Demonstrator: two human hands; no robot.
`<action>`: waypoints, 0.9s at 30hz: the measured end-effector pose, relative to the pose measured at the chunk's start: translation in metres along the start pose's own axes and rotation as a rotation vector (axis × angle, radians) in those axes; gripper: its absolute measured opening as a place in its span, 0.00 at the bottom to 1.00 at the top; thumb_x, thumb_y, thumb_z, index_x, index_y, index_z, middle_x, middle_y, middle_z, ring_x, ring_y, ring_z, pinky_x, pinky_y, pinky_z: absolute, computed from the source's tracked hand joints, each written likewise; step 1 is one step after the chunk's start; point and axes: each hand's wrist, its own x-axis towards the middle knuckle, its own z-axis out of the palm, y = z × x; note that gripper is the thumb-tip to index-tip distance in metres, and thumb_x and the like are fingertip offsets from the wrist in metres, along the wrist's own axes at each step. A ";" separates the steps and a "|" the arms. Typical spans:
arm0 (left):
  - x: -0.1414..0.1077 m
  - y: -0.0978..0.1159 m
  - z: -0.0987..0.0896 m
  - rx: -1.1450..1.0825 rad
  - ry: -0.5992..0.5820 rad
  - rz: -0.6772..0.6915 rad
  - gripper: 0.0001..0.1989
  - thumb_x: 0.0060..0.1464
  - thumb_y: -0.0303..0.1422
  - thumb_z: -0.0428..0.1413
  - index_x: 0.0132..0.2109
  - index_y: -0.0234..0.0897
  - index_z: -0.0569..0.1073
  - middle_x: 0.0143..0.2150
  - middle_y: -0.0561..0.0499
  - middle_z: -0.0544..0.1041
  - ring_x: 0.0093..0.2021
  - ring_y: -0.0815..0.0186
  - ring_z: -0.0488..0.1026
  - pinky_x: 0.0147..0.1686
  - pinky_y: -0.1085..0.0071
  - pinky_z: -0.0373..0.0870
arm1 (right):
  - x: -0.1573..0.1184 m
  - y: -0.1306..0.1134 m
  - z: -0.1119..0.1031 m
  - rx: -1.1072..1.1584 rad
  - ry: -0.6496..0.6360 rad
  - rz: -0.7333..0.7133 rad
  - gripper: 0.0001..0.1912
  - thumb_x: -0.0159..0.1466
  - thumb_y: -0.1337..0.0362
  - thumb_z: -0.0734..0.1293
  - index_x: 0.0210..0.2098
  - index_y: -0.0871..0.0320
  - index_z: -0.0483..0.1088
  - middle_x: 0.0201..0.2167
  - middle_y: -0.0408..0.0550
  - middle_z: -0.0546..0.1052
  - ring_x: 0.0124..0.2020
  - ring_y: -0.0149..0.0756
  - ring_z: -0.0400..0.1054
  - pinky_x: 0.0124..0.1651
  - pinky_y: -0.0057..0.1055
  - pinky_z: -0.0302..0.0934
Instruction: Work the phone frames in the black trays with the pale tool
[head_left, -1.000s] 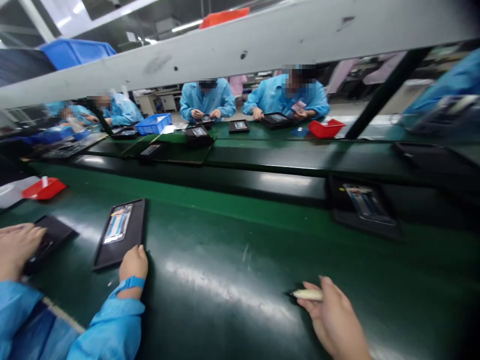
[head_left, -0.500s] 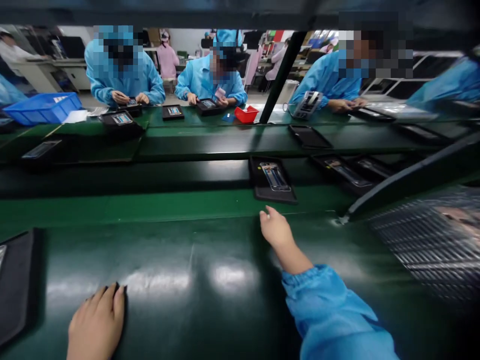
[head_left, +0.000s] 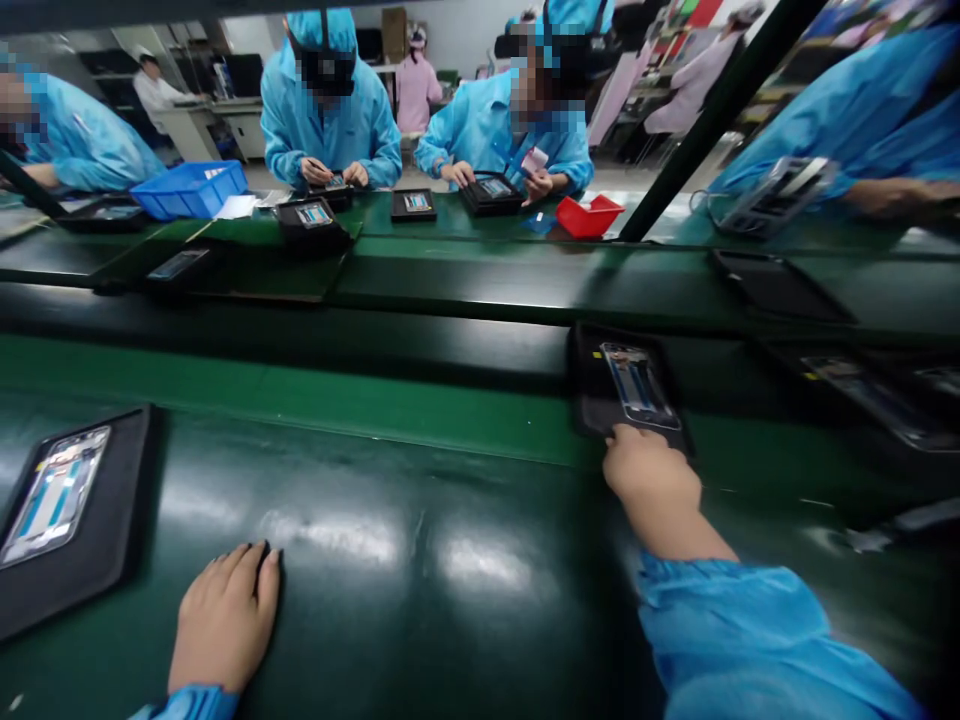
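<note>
Right hand [head_left: 646, 478] at near edge of black tray [head_left: 628, 392], fingers curled on it; grip unclear. Tray's long axis runs away. Left hand [head_left: 225, 618] flat on surface [head_left: 450, 540], empty.

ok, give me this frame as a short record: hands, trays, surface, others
right hand: reached forward, fingers on near edge of far tray, which holds a phone frame
left hand: resting palm down on the bench, holding nothing visible
near tray: left of left hand, not touched, holds a second phone frame
others: people in blue coats across the line with their own trays; red bin, blue bin
</note>
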 end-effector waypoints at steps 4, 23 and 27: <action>0.001 0.001 -0.002 -0.024 -0.042 -0.033 0.24 0.53 0.42 0.39 0.40 0.32 0.73 0.40 0.43 0.76 0.42 0.56 0.70 0.48 0.62 0.60 | -0.029 -0.011 -0.034 -0.154 0.105 -0.170 0.15 0.63 0.65 0.52 0.43 0.60 0.66 0.35 0.60 0.70 0.35 0.50 0.67 0.29 0.37 0.60; -0.081 0.056 -0.031 -0.475 -0.194 0.270 0.15 0.55 0.36 0.45 0.46 0.39 0.70 0.43 0.49 0.75 0.49 0.57 0.67 0.51 0.56 0.61 | -0.225 -0.058 0.023 0.229 -0.271 -0.895 0.19 0.62 0.59 0.58 0.50 0.59 0.65 0.46 0.54 0.70 0.47 0.42 0.63 0.50 0.34 0.54; -0.068 0.056 -0.038 -0.455 -0.261 0.192 0.14 0.56 0.34 0.44 0.46 0.41 0.70 0.45 0.50 0.74 0.50 0.56 0.65 0.49 0.55 0.61 | -0.219 -0.033 0.025 0.019 -0.334 -0.922 0.34 0.52 0.48 0.66 0.54 0.57 0.61 0.54 0.58 0.61 0.46 0.51 0.62 0.46 0.40 0.57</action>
